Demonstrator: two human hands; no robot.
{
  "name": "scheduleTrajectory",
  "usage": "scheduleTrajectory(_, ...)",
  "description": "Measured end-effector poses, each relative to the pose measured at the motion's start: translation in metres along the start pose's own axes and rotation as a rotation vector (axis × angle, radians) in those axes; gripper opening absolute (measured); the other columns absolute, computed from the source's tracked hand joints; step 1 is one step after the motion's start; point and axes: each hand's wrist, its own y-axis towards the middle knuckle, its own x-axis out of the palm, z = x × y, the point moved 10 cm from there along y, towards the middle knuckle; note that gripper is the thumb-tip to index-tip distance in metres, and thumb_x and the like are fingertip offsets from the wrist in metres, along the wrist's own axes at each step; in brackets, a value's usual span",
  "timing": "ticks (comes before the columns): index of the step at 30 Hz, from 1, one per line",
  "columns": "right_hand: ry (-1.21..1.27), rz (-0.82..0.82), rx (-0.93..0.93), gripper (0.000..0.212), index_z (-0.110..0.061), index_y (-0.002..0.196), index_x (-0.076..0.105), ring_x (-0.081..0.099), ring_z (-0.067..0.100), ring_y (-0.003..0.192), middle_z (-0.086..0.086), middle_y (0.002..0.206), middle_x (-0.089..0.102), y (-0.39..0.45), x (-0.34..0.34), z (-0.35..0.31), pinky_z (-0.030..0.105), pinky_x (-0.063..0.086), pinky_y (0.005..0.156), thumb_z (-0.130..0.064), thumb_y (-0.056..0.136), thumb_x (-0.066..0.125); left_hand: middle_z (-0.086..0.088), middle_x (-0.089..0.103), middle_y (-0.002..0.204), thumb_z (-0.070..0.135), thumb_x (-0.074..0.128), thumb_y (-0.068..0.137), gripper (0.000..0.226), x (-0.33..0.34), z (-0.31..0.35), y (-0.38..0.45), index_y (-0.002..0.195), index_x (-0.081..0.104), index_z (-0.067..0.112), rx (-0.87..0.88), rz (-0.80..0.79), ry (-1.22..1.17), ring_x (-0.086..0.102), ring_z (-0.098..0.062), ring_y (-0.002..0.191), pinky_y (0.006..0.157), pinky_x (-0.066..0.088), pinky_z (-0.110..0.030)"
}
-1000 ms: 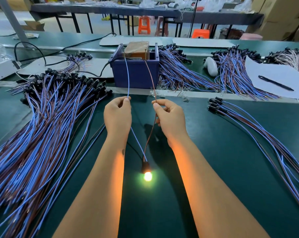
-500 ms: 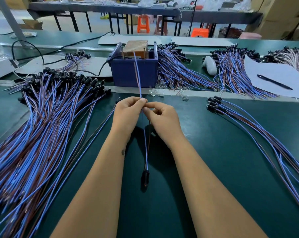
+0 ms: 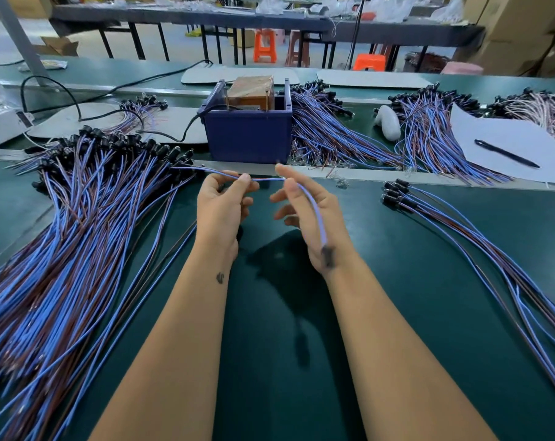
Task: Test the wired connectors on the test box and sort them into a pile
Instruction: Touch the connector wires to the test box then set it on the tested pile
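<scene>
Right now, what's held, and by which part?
One wired connector: left hand pinches its wires near the free ends. Right hand is open; wires drape over it.

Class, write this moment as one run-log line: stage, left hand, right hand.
stage: between test box and piles | left hand: pinches wired connector leads | right hand: open, wire draped across it

Head camera looks forward, down over the bench (image 3: 429, 281).
</scene>
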Motion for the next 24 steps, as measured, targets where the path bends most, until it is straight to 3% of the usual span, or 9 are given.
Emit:
scheduleTrajectory(5,0.124,0.221,0.043,0.026,-0.026,0.103,0.066,0.059,0.008,0.072,-0.005,0.09,0.065,0.005,-0.034,0.006,0.017,0.045,0.061,-0.025,0.106,0.04,0.01,0.066,0.066,0.011,0.07,0.089,0.023,0.012,0.005,-0.003,0.078,0.055,0.025,0.05,-0.094,0.063,0.053,-0.007,0.058,0.06,0.042,-0.022)
scheduleTrajectory(8,0.105,0.373,0.052,0.028,-0.019,0.092,0.058,0.062,0.006,0.066,-0.004,0.078,0.066,0.006,-0.06,0.009,0.018,0.047,0.058,-0.017,0.107,0.034,-0.005,0.066,0.072,0.004,0.075,0.083,0.021,0.039,0.013,-0.018,0.073,0.063,0.018,0.167,-0.329,0.242,0.055,-0.011,0.065,0.063,0.043,-0.019)
scheduleTrajectory(11,-0.028,0.517,0.067,0.026,-0.018,0.09,0.053,0.048,0.005,0.046,-0.005,0.054,0.05,0.005,-0.087,0.01,0.02,0.04,0.048,-0.012,0.106,0.033,-0.006,0.072,0.078,-0.008,0.073,0.08,0.016,0.07,0.004,-0.041,0.081,0.068,0.006,0.151,-0.612,0.3,0.063,-0.008,0.072,0.072,0.049,-0.017)
scheduleTrajectory(14,-0.318,0.548,0.082,0.018,-0.021,0.092,0.05,0.041,0.015,0.058,-0.002,0.066,0.044,0.006,-0.1,0.007,0.031,0.036,0.062,-0.019,0.104,0.037,-0.003,0.073,0.082,-0.019,0.063,0.082,0.029,0.09,-0.012,-0.058,0.086,0.071,0.008,0.095,-0.783,0.44,0.065,-0.009,0.075,0.076,0.052,-0.017)
scheduleTrajectory(18,-0.57,0.434,0.081,0.019,-0.019,0.094,0.054,0.047,0.019,0.066,-0.004,0.068,0.051,0.008,-0.089,0.004,0.034,0.036,0.064,-0.028,0.102,0.04,-0.004,0.073,0.082,-0.02,0.052,0.084,0.036,0.089,-0.013,-0.055,0.085,0.071,0.01,0.133,-0.708,0.517,0.064,-0.007,0.074,0.079,0.051,-0.016)
scheduleTrajectory(21,-0.746,0.343,0.084,0.021,-0.021,0.092,0.057,0.049,0.014,0.068,-0.008,0.069,0.053,0.007,-0.077,0.003,0.033,0.032,0.058,-0.029,0.102,0.041,-0.004,0.073,0.079,-0.014,0.053,0.087,0.03,0.078,-0.012,-0.046,0.085,0.069,0.011,0.125,-0.582,0.48,0.064,-0.006,0.07,0.077,0.051,-0.016)
scheduleTrajectory(24,-0.841,0.302,0.073,0.025,-0.017,0.094,0.06,0.052,0.021,0.077,-0.007,0.072,0.055,0.004,-0.069,0.002,0.034,0.032,0.061,-0.031,0.101,0.041,0.003,0.072,0.075,-0.009,0.054,0.087,0.03,0.075,-0.014,-0.044,0.084,0.069,0.017,0.142,-0.563,0.531,0.065,-0.006,0.069,0.079,0.052,-0.019)
